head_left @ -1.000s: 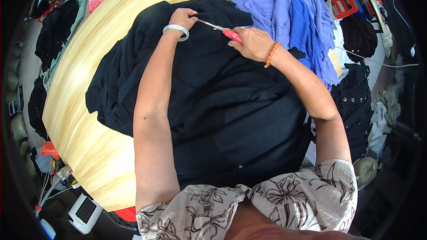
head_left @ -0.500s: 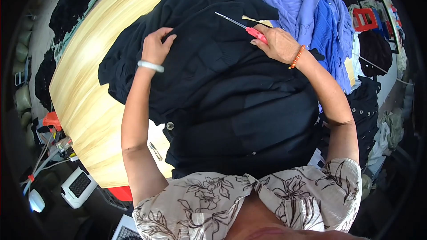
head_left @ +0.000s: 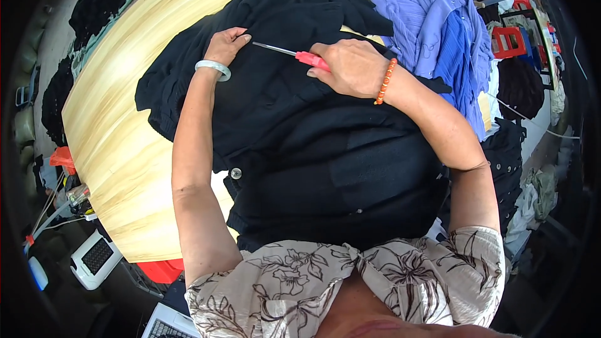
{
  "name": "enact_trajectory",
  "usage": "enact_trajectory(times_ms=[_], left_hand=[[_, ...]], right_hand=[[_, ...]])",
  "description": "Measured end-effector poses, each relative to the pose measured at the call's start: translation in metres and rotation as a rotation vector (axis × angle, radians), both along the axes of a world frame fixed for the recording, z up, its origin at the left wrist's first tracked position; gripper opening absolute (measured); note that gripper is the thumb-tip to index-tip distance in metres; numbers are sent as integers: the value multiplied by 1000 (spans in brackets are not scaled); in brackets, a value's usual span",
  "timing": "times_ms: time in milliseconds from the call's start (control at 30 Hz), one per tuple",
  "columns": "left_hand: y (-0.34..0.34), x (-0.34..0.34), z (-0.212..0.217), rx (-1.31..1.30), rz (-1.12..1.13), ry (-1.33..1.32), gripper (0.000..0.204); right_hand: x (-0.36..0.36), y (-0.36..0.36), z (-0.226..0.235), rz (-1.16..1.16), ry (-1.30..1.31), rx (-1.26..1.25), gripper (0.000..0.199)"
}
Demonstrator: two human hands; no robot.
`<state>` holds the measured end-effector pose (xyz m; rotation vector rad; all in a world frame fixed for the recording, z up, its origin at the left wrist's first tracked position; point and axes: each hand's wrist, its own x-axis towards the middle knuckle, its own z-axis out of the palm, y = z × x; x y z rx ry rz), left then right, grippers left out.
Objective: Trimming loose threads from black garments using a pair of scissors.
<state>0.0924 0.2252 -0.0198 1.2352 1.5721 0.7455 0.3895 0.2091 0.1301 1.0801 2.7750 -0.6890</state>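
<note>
A black knit garment lies spread over the table in front of me, with soft folds and a clear round button near its left edge. At its upper left, my left hand has thumb and fingers pinched together on the dark cloth. In my right hand is a slim red-handled tool with a thin, pointed metal blade. My fingers wrap the handle, hiding part of it, so its exact kind is unclear. The tip points left, close to my left fingertips and over the garment.
Purple-blue pleated clothes are heaped at the far right of the light wood table. A red stool stands beyond them. Dark garments hang or lie at the far left. A white device sits low at the left.
My right hand has moved left with the red-handled tool, bringing its tip near my left hand. My left fingers, apart before, have closed to a pinch on the cloth.
</note>
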Motion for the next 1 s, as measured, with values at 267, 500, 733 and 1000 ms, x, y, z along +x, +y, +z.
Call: enact_trajectory(times_ms=[267, 500, 733, 1000], left_hand=[[-48, -27, 17, 247, -35, 287, 35], [-117, -73, 25, 178, 173, 247, 26], [-162, -76, 27, 155, 258, 126, 23], [-179, -73, 18, 60, 413, -344, 18]], right_hand=[[1, -9, 4, 48, -48, -23, 32], [-27, -29, 11, 158, -43, -109, 32], [-39, -39, -8, 172, 31, -71, 34], [-46, -45, 8, 226, -35, -70, 32]])
